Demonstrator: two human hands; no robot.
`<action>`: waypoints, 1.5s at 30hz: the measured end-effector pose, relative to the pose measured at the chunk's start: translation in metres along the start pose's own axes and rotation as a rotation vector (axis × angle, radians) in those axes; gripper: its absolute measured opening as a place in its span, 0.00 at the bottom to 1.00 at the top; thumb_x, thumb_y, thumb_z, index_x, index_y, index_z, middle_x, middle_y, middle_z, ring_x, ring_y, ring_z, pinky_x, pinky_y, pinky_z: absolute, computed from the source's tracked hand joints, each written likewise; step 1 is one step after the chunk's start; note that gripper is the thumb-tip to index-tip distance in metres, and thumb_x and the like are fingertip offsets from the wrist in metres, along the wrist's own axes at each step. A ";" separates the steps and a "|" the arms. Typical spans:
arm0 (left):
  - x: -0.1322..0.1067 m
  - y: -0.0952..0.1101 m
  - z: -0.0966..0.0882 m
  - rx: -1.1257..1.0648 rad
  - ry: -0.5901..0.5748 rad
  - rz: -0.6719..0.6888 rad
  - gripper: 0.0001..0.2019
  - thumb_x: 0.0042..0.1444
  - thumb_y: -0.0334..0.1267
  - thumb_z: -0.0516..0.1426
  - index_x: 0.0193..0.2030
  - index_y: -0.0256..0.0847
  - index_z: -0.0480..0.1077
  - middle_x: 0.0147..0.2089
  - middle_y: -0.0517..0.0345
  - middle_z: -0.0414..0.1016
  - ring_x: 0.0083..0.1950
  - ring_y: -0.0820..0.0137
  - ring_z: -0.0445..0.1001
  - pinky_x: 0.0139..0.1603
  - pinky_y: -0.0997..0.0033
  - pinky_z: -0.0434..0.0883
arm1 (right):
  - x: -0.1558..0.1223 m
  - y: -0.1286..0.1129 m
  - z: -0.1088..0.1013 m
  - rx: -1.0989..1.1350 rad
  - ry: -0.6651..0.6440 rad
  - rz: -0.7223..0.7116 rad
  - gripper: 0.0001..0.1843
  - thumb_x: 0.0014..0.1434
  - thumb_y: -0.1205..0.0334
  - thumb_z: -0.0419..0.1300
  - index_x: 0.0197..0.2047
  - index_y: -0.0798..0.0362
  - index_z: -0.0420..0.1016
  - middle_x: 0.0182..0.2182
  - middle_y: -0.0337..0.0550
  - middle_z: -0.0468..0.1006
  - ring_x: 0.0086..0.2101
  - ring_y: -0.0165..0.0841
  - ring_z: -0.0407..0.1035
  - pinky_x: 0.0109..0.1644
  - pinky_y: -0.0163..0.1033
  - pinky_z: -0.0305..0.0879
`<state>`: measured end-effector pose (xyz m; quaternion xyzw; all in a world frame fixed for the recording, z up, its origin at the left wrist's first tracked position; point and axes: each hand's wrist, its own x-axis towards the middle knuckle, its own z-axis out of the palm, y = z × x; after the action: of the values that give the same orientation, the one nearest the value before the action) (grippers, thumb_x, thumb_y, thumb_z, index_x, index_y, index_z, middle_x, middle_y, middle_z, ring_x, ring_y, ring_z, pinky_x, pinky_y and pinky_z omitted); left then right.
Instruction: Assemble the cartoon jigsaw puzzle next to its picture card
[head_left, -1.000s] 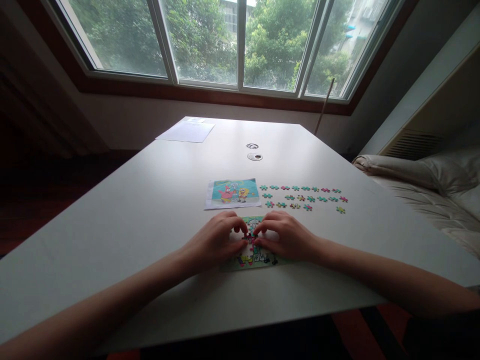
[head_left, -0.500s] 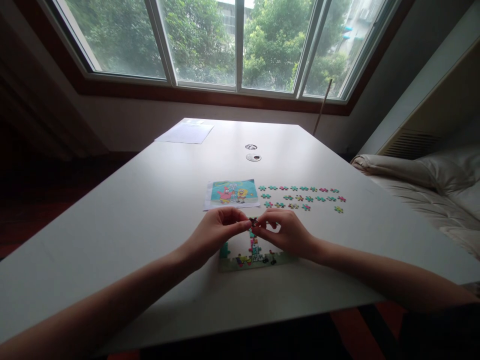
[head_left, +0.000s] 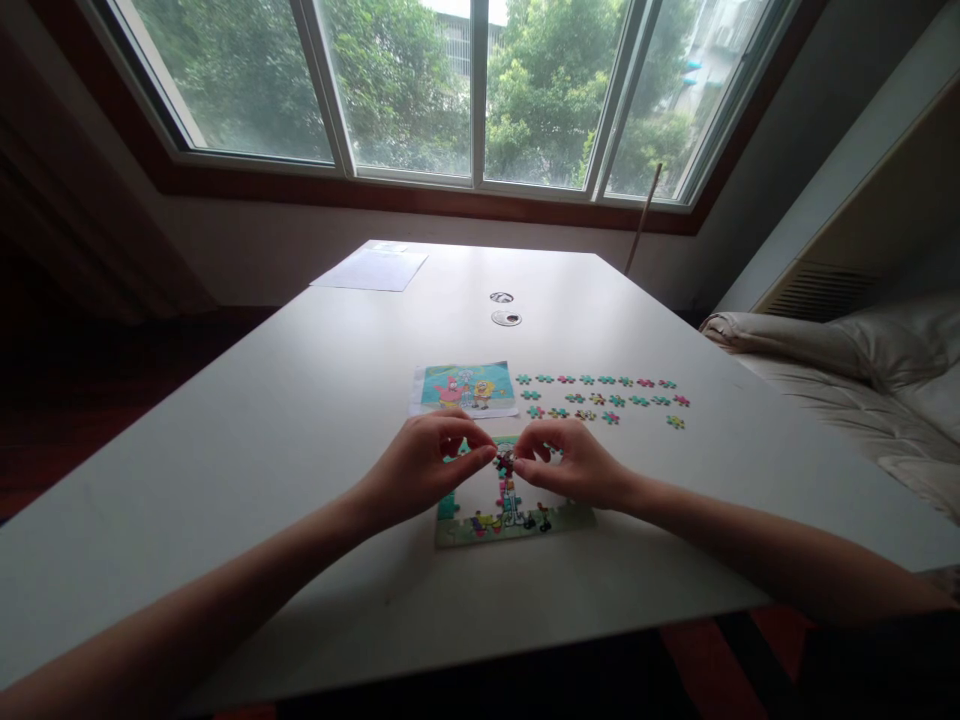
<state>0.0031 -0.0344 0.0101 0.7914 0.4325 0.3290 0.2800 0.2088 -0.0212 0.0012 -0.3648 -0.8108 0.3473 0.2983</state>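
Note:
A dark, reddish puzzle piece point(head_left: 505, 463) is pinched between the fingertips of both my hands, over the middle of a partly filled jigsaw puzzle point(head_left: 480, 536). My left hand point(head_left: 427, 455) comes in from the left, thumb and fingers closed at the piece's left edge. From the other side my right hand point(head_left: 566, 460) holds its right edge with thumb and fingertips. The puzzle shows a filled bottom strip, a joined column up the middle and teal pieces along the left. My hands hide parts of its upper half and right side.
Rows of loose puzzle pieces point(head_left: 617, 400) lie right of a printed cartoon picture point(head_left: 469, 386). Farther back are two round, flat discs point(head_left: 506, 318) and white paper sheets point(head_left: 371, 270). A cushioned seat point(head_left: 847, 350) stands beyond the table's right edge.
Both hands have brought the puzzle piece slightly down and nearer to me, over the middle column. The fingers stand a little farther apart, so more of the piece shows.

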 end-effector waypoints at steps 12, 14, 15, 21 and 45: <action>0.002 -0.001 0.000 -0.282 0.009 -0.251 0.11 0.50 0.43 0.58 0.29 0.35 0.75 0.28 0.55 0.75 0.31 0.70 0.70 0.33 0.72 0.66 | 0.001 0.005 0.000 -0.161 0.254 -0.209 0.04 0.56 0.63 0.60 0.33 0.54 0.73 0.24 0.37 0.71 0.25 0.26 0.61 0.30 0.32 0.59; 0.003 0.000 -0.001 -0.292 0.024 -0.273 0.12 0.50 0.43 0.59 0.29 0.35 0.75 0.28 0.55 0.76 0.32 0.69 0.70 0.33 0.71 0.66 | 0.002 0.006 0.001 -0.222 0.294 -0.291 0.03 0.56 0.64 0.60 0.33 0.54 0.73 0.25 0.38 0.72 0.25 0.26 0.62 0.30 0.32 0.59; 0.003 0.000 -0.001 -0.295 0.025 -0.276 0.12 0.50 0.43 0.59 0.29 0.35 0.75 0.28 0.55 0.76 0.32 0.69 0.71 0.33 0.71 0.66 | 0.002 0.007 0.002 -0.250 0.310 -0.322 0.03 0.56 0.64 0.60 0.33 0.54 0.73 0.25 0.38 0.72 0.25 0.27 0.62 0.31 0.33 0.60; 0.002 -0.002 0.001 -0.297 -0.011 -0.267 0.12 0.50 0.44 0.59 0.30 0.34 0.76 0.30 0.54 0.76 0.33 0.68 0.71 0.34 0.70 0.67 | 0.002 0.011 0.003 -0.344 0.330 -0.417 0.03 0.57 0.64 0.60 0.32 0.53 0.73 0.26 0.39 0.74 0.28 0.28 0.67 0.35 0.35 0.61; -0.011 -0.018 -0.016 0.458 -0.422 0.328 0.16 0.58 0.29 0.53 0.48 0.51 0.74 0.37 0.56 0.70 0.35 0.70 0.69 0.37 0.72 0.67 | -0.001 0.018 0.004 -0.333 -0.081 -0.287 0.03 0.54 0.64 0.62 0.33 0.53 0.76 0.27 0.40 0.74 0.30 0.30 0.67 0.38 0.35 0.63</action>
<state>-0.0220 -0.0329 0.0043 0.9432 0.2947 0.0933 0.1216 0.2138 -0.0142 -0.0154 -0.2758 -0.9118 0.1769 0.2474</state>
